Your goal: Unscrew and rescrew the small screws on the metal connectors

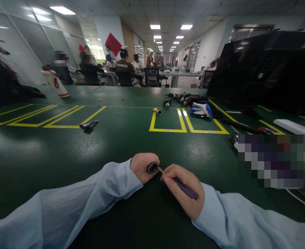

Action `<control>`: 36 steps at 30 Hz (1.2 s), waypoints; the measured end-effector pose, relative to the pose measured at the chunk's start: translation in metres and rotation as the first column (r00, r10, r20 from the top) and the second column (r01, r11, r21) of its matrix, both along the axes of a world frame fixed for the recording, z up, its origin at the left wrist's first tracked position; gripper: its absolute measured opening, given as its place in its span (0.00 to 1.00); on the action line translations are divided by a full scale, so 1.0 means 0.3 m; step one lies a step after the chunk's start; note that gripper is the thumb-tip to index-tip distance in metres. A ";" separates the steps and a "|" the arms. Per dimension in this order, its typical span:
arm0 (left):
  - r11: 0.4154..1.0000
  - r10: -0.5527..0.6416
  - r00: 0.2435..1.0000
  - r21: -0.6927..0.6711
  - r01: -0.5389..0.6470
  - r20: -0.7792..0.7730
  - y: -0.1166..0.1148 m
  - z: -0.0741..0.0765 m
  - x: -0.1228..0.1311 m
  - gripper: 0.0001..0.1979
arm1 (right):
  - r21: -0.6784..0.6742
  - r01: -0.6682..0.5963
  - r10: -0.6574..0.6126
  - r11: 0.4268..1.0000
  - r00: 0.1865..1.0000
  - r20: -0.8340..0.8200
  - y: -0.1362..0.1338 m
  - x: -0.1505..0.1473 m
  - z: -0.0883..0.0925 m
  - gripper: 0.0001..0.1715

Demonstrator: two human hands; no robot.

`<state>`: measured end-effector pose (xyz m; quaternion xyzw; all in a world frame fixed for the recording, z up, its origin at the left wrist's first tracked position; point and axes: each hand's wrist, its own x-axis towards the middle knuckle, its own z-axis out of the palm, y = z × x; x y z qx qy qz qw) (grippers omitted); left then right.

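Note:
My left hand (145, 166) is wrapped round a dark metal cylindrical part (152, 168), its round open end facing me. In my right hand (185, 185) lies a screwdriver with a dark purple handle (187, 190), pinched near its thin shaft. The shaft points left and reaches the edge of the cylindrical part; whether its tip touches the part is too small to tell. Both hands are just above the green table (110, 145), close together but apart.
A metal socket-like piece (88, 125) lies at left, another (157, 111) inside yellow tape. Behind are cabled tools (178, 98) and a blue-white glove (202, 110). A paper cup (55, 83) leans at back left; a black monitor (263, 69) stands right. People sit beyond.

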<state>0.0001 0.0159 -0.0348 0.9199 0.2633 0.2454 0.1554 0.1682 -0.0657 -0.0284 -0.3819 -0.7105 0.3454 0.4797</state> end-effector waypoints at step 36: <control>0.993 0.077 0.990 -0.095 -0.065 0.120 -0.007 0.015 0.007 0.11 | -0.423 -0.313 -0.021 0.851 0.783 -0.622 0.062 -0.010 -0.022 0.11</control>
